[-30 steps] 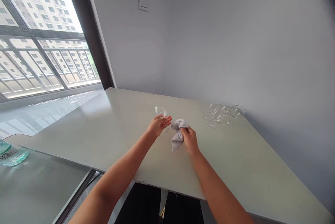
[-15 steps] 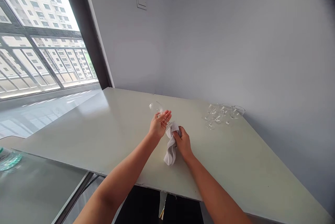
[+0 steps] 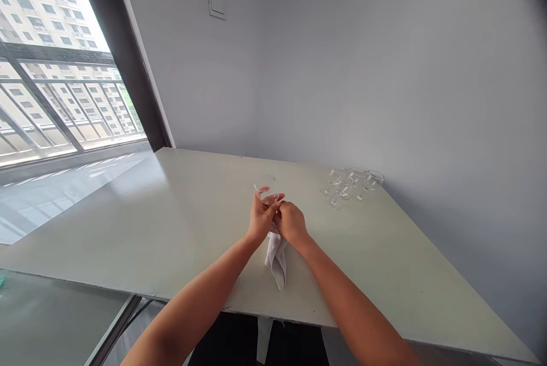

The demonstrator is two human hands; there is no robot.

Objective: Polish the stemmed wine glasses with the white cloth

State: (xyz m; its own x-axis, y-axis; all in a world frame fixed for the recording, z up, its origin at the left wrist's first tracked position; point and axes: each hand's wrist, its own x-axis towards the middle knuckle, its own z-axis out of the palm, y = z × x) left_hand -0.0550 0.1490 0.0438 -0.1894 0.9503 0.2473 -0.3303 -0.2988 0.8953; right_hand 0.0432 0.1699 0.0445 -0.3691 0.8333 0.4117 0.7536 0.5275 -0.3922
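Observation:
Over the table's middle, my left hand [image 3: 261, 219] is closed round the bowl of a clear stemmed glass [image 3: 265, 184], whose rim tilts up and away from me. My right hand [image 3: 291, 222] touches the left one, with its fingers curled round a white cloth [image 3: 277, 257] just below the bowl. The cloth's loose end hangs toward the table's front edge. The glass's stem and foot are hidden behind my fingers and the cloth.
Several clear stemmed glasses [image 3: 350, 181] stand grouped at the table's back right, near the wall. The pale table [image 3: 192, 229] reaches to the wall [image 3: 342, 69]. A lower glass-topped surface [image 3: 55, 314] adjoins at the front left. A window [image 3: 64, 81] is at the left.
The glass has turned from lying sideways to rim-up, and my left fingers have closed round its bowl. My right hand with the cloth has come in against my left. The view has shifted slightly.

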